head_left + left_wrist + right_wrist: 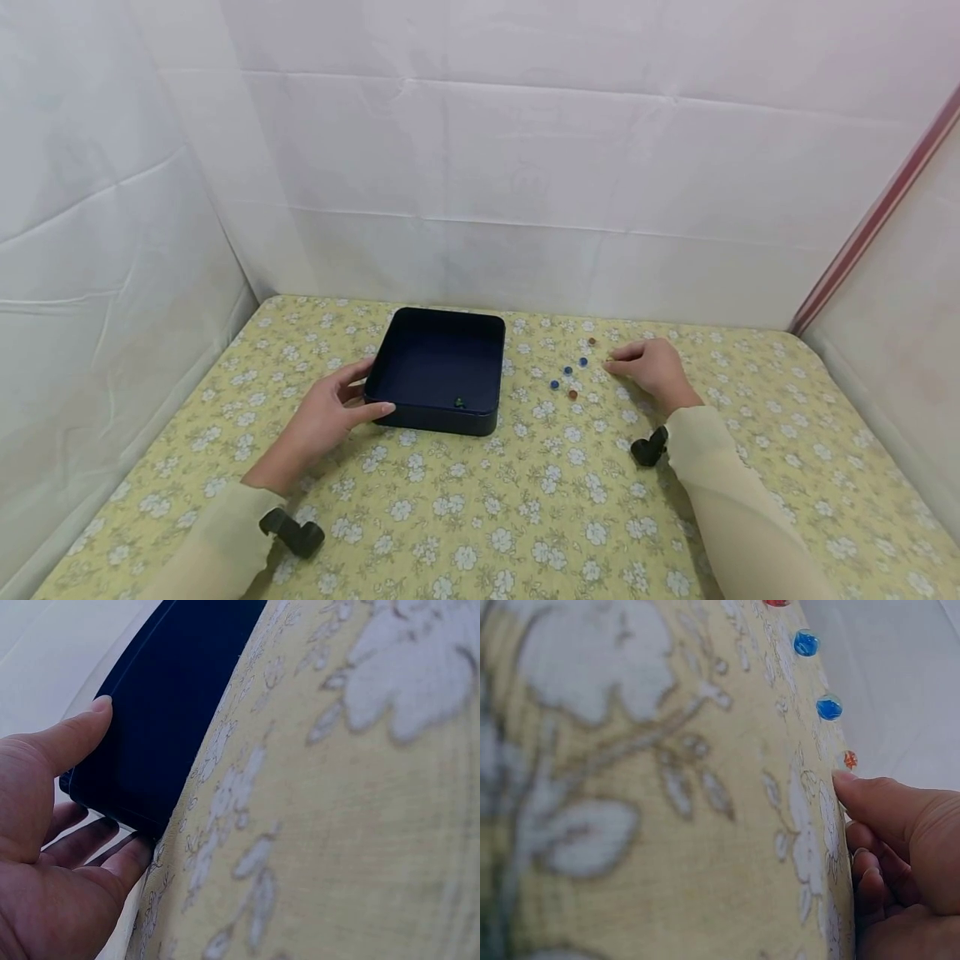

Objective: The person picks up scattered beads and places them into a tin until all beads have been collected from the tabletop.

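Observation:
A square, dark blue open box (438, 358) stands on the patterned cloth, with small green marbles (459, 402) in its near right corner. My left hand (330, 417) grips the box's near left corner, thumb along the front wall and fingers by the left side. To the right of the box lie several glass marbles, some blue (829, 707) and some orange (850, 760). My right hand (651, 371) is lowered to the cloth beside them, thumb and forefinger tips close together. Whether a marble sits between those fingertips is hidden.
A yellow cloth with white flowers (465, 533) covers the table. White sheeting (480, 167) rises behind and at both sides, with a reddish strip (870, 225) at the right corner. Both wrists wear a black camera mount (292, 533).

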{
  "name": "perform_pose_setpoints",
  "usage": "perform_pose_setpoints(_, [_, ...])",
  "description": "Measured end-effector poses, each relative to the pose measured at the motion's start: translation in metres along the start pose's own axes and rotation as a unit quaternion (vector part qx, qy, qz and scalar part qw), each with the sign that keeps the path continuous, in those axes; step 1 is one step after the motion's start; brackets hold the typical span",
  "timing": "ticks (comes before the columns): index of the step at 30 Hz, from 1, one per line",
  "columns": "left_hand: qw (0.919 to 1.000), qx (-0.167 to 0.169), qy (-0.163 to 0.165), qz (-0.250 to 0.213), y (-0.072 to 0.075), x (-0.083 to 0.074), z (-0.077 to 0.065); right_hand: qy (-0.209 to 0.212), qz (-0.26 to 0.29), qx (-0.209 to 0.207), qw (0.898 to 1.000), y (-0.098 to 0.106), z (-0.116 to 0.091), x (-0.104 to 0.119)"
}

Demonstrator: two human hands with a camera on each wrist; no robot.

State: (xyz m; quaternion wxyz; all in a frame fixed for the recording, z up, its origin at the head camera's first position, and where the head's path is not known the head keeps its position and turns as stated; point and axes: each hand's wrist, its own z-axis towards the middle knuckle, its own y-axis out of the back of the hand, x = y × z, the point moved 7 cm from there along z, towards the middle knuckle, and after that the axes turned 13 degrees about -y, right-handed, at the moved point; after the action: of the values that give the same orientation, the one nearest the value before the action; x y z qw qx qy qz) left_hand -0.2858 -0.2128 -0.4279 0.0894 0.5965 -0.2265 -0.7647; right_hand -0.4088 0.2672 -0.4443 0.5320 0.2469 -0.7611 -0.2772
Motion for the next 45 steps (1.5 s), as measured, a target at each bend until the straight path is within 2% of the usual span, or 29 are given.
perform_pose_setpoints(10, [1.0000, 0.001, -0.001, -0.009, 0.000, 0.000, 0.000, -0.009, 0.002, -0.007, 1.000, -0.001, -0.006, 0.002])
perform_pose_setpoints(26, [1.0000, 0.000, 0.000, -0.004, 0.000, 0.001, 0.000, 0.000, 0.013, -0.011, 1.000, -0.002, -0.017, 0.006])
perform_pose_setpoints(35, [1.0000, 0.002, 0.004, -0.001, -0.001, 0.001, 0.001, 0.032, 0.018, -0.013, 0.999, -0.007, -0.024, 0.013])
perform_pose_setpoints(45, [0.9999, -0.001, 0.009, -0.004, 0.000, 0.002, 0.001, 0.051, 0.052, 0.010, 0.997, -0.019, -0.035, 0.023])
